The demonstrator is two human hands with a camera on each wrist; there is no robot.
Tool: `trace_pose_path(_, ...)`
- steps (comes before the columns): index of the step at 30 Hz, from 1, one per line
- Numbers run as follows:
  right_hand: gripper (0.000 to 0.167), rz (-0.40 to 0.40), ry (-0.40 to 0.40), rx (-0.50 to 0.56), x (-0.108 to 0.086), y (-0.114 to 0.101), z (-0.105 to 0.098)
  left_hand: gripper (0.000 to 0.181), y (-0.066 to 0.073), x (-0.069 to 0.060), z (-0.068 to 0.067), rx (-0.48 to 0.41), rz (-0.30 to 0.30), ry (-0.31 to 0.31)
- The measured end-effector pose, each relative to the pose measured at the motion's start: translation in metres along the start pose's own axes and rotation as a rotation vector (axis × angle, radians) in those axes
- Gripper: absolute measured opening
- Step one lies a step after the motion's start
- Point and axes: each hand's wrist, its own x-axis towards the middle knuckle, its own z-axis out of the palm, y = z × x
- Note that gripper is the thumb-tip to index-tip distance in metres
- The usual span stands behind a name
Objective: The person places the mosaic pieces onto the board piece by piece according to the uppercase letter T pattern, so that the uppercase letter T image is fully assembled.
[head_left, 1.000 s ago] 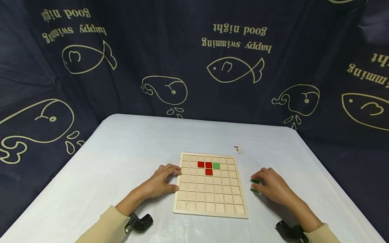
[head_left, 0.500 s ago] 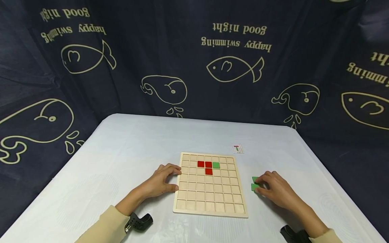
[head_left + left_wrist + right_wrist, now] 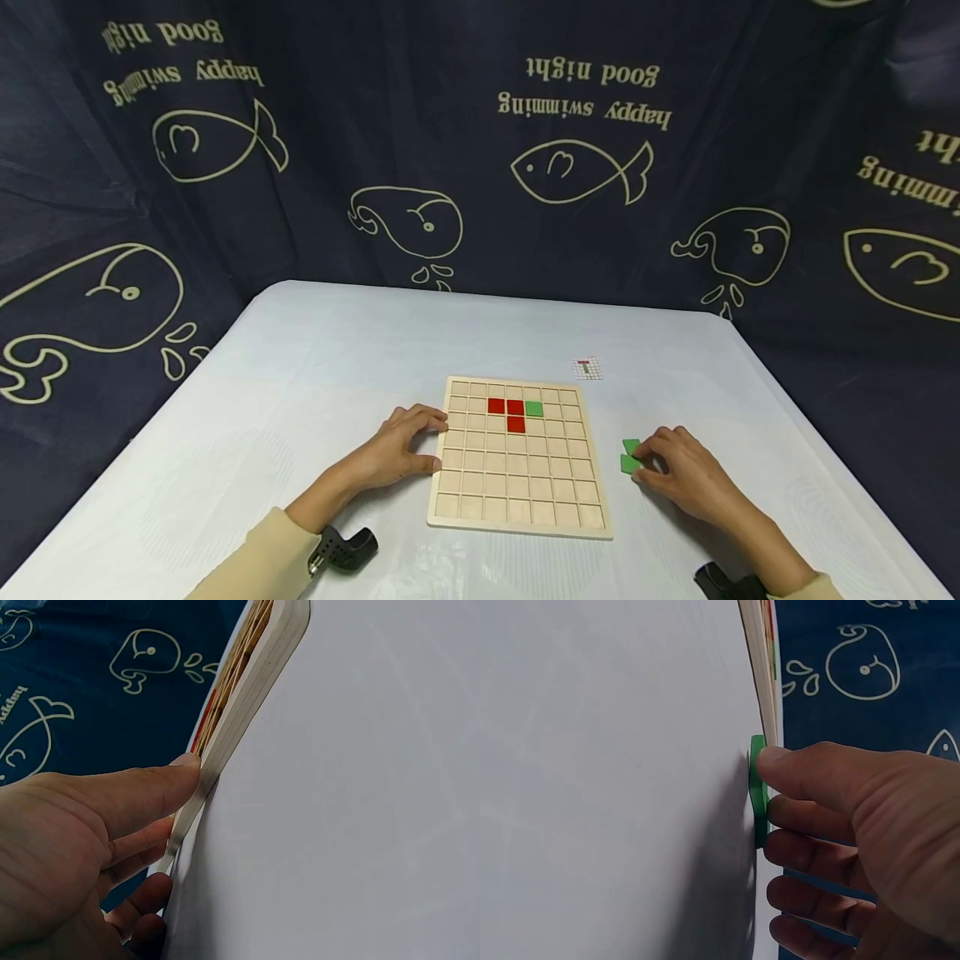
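Note:
A square wooden grid board (image 3: pixel 495 482) lies on the table, with red tiles (image 3: pixel 515 424) and one green tile (image 3: pixel 533 409) set in its upper cells. My left hand (image 3: pixel 390 450) rests against the board's left edge, thumb and fingers spread apart; the left wrist view shows the thumb (image 3: pixel 161 791) touching the board's side. To the right of the board, two loose green tiles (image 3: pixel 630 464) lie flat on the table. My right hand (image 3: pixel 686 471) is beside them, with loosely bent fingers and its thumb (image 3: pixel 802 772) at the tiles' edge.
A small printed pattern card (image 3: pixel 587 368) with a T shape lies beyond the board's far right corner. The white-covered table (image 3: pixel 375 333) ends at a dark curtain (image 3: pixel 480 125) with fish and whale drawings.
My right hand has lowered the two green tiles from a tilted position onto the table, let them go and drawn slightly back towards me. My left hand has stayed still at the board.

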Motion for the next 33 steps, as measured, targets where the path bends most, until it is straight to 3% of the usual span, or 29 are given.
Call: trace_pose_path(33, 0.024, 0.047, 0.021, 0.000, -0.0027, -0.0008, 0.0039, 0.045, -0.0013, 0.0001, 0.0007, -0.005, 0.004, 0.004)
